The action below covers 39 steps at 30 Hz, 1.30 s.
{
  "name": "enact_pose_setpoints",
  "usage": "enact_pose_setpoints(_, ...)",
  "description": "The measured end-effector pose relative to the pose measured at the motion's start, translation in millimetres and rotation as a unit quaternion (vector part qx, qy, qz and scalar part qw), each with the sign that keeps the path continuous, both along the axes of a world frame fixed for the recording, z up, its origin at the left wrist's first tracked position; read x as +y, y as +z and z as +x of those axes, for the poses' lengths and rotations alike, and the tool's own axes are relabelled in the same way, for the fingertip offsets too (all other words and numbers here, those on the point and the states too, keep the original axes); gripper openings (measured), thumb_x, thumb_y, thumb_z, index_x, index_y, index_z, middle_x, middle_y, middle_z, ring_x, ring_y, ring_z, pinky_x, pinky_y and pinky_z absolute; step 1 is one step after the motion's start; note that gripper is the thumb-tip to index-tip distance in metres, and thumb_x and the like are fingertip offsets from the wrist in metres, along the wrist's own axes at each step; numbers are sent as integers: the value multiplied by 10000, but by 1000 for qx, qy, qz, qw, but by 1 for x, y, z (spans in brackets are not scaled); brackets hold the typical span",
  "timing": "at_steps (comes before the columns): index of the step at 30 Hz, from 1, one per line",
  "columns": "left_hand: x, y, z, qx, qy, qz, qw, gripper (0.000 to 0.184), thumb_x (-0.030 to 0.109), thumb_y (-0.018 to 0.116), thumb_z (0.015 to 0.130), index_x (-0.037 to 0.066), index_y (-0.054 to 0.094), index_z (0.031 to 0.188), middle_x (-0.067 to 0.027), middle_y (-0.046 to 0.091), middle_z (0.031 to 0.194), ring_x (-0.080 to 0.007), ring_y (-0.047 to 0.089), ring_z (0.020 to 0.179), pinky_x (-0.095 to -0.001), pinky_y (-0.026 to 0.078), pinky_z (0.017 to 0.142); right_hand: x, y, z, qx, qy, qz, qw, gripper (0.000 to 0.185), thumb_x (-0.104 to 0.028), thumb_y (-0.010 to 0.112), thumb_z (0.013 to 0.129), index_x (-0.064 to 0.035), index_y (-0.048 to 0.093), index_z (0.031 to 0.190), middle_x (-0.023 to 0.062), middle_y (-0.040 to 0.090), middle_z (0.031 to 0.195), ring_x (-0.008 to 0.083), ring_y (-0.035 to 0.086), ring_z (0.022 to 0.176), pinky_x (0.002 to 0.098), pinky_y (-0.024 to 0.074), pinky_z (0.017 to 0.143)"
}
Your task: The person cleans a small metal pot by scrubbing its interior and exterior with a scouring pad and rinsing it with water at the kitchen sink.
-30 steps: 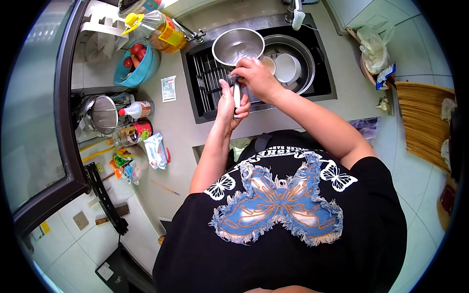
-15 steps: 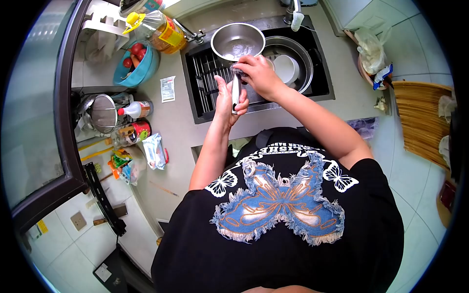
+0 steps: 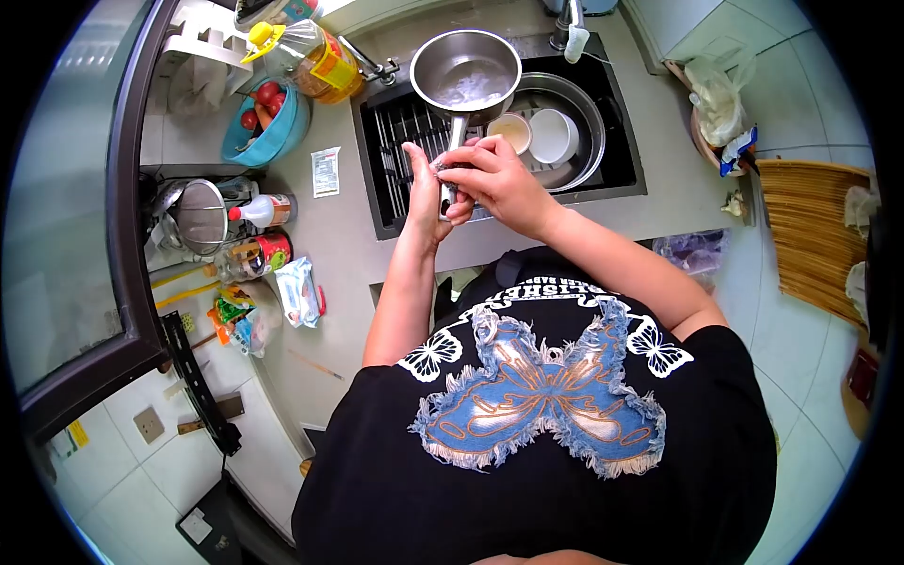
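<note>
A stainless steel saucepan point(image 3: 428, 73) with a little water in it is held over the sink, its handle point(image 3: 459, 130) pointing toward me. My left hand point(image 3: 428, 200) is closed around the lower handle, thumb sticking up. My right hand point(image 3: 508, 186) is closed at the handle's lower part, pressing what looks like a grey steel wool scrubber point(image 3: 438, 163), mostly hidden by the fingers. Beyond my right hand, a white bowl point(image 3: 554, 136) and a small cream-coloured bowl point(image 3: 510, 130) sit in a large metal basin point(image 3: 595, 122).
The black sink point(image 3: 625, 169) has a drying rack point(image 3: 395, 151) on its left and a faucet point(image 3: 574, 38) behind. An oil bottle point(image 3: 334, 71), a blue bowl point(image 3: 282, 141) of vegetables and a white packet point(image 3: 325, 171) stand on the left counter. A window frame point(image 3: 137, 188) juts in at left.
My right hand has slid down the handle toward me, uncovering its upper part and the cream-coloured bowl. The saucepan has tilted and shifted slightly up and right. My left hand keeps its hold.
</note>
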<state>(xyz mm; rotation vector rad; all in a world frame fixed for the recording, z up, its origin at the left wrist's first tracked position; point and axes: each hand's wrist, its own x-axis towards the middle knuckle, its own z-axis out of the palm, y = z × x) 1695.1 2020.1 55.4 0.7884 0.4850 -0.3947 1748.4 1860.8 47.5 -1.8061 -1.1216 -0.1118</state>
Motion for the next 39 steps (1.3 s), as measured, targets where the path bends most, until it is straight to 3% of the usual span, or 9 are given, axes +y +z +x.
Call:
enact_pose_setpoints(7,-13,-1,0,-12,2,-34,999,744,786,175,903,120,467,1062,-38,426,560,-124,358,322,-259,265,296,14,-28,39,-9,-135,-7,991,242,-109,670,848,-157,712,1082,-13,659,1165,257,530,988,356,427,945)
enact_pose_setpoints(10,-16,-1,-5,-2,0,41,999,540,569,270,1039,84,471,916,-46,430,540,-143,369,322,-286,287,299,16,-20,25,0,-148,-27,989,241,-115,679,831,-138,710,1070,-1,662,1137,260,528,985,357,448,925)
enact_pose_setpoints(15,-29,3,-4,-16,21,55,998,393,403,277,1079,72,474,1000,-45,446,567,-124,334,318,-271,261,284,16,-19,40,-118,-142,-105,977,246,-104,683,750,-58,680,991,55,627,1043,274,530,983,364,457,903)
enact_pose_setpoints(17,-27,-4,-6,-24,24,22,999,377,395,305,1075,66,479,1017,-51,442,561,-137,342,320,-285,261,294,10,-20,41,-142,-159,-130,968,264,-105,686,734,-52,677,993,65,615,1028,275,530,979,364,456,899)
enact_pose_setpoints(20,-27,-5,-7,-38,31,-13,999,352,380,331,1072,64,483,1047,-56,433,555,-150,356,325,-301,269,307,-11,-27,42,33,-215,-39,975,163,-107,714,785,-54,691,937,91,596,996,291,567,964,389,486,852)
enact_pose_setpoints(24,-33,5,-4,-33,32,35,998,364,371,313,1074,57,496,1061,-46,437,556,-127,324,319,-279,257,298,-2,-4,35,1,-162,53,985,127,-79,720,803,-38,687,919,91,589,945,274,594,917,378,499,799)
enact_pose_setpoints(28,-41,7,-4,-9,25,70,997,337,364,336,1071,67,494,1040,-44,445,562,-133,333,323,-278,259,306,8,2,45,-87,-185,-45,978,122,-104,721,796,-64,696,909,81,576,970,275,557,958,379,484,832)
enact_pose_setpoints(34,-30,-1,-7,-45,52,-40,997,353,397,307,1074,89,477,1039,-41,434,582,-117,316,337,-265,247,303,-33,-36,47,8,-236,-82,968,105,-104,734,785,-83,718,887,68,571,987,278,543,936,379,487,824)
enact_pose_setpoints(39,-22,8,-2,-57,42,-195,978,370,416,293,1073,93,460,1005,-43,429,598,-117,327,331,-247,254,293,-4,-4,31,-6,-188,93,978,171,-87,737,793,-86,702,961,76,572,998,262,557,913,369,479,818)
